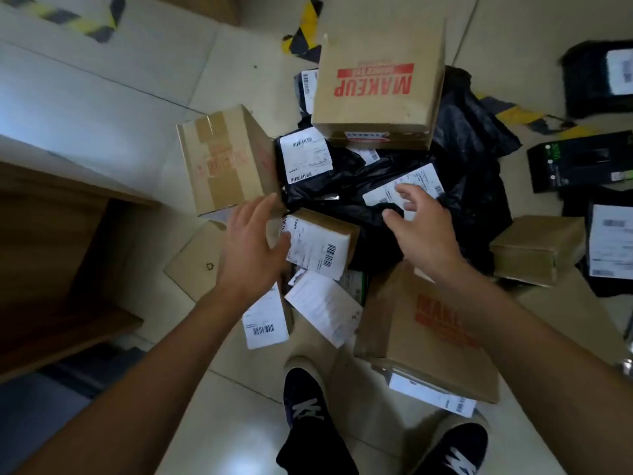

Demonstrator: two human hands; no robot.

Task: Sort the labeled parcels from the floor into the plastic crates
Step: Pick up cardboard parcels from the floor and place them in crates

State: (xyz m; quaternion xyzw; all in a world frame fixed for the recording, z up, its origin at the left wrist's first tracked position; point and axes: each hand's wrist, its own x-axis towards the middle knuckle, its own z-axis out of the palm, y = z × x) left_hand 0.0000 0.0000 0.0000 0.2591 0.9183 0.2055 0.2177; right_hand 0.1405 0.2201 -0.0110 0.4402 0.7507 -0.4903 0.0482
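A heap of labeled parcels lies on the tiled floor in front of my feet. My left hand [251, 248] hovers with spread fingers over the left edge of a small brown box with a white label [320, 243]. My right hand [423, 228] reaches, fingers loosely spread, over a black poly bag with a white label [404, 186]; its thumb touches the black plastic. Neither hand grips anything. A large MAKEUP box [376, 87] tops the heap at the back, and a taped brown box [227, 159] leans at the left. No crate is in view.
Another MAKEUP box [428, 334] lies under my right forearm. A flat brown parcel [537, 250] and black labeled bags [609, 245] lie at the right. A wooden shelf unit [51, 255] stands at the left. Black-yellow tape [301, 29] marks the floor. My shoes [305, 399] stand near the heap.
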